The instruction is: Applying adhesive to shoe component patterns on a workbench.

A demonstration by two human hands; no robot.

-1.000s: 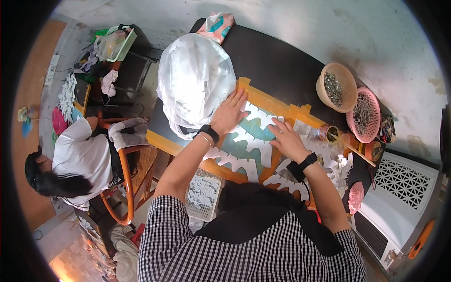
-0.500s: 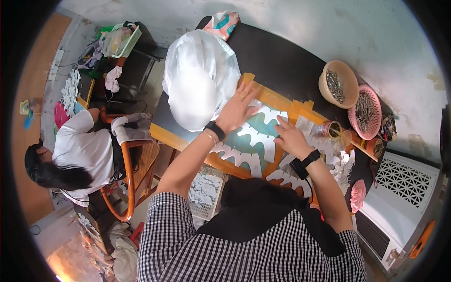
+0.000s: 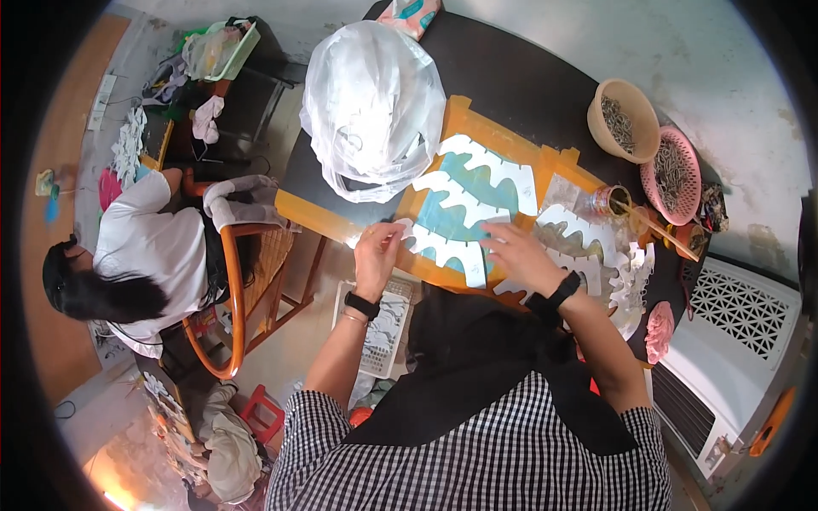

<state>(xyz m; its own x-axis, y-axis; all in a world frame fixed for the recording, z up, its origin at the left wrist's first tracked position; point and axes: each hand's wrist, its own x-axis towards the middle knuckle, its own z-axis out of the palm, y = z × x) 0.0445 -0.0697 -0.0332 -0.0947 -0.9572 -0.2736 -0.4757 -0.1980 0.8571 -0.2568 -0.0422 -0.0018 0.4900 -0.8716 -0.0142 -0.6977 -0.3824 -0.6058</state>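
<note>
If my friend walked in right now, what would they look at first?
Probably the big, shiny plastic bag, sitting puffed up on the left part of the dark table. Next might come the white strips with wavy edges, between the bag and the person's hands. Then the tan bowl and pink basket of metal bits, over by the wall on the right.

The left hand [image 3: 373, 260] had its fingers [image 3: 393, 231] at one end of a white scalloped strip [image 3: 463, 251], the right hand [image 3: 527, 255] near the other
</note>
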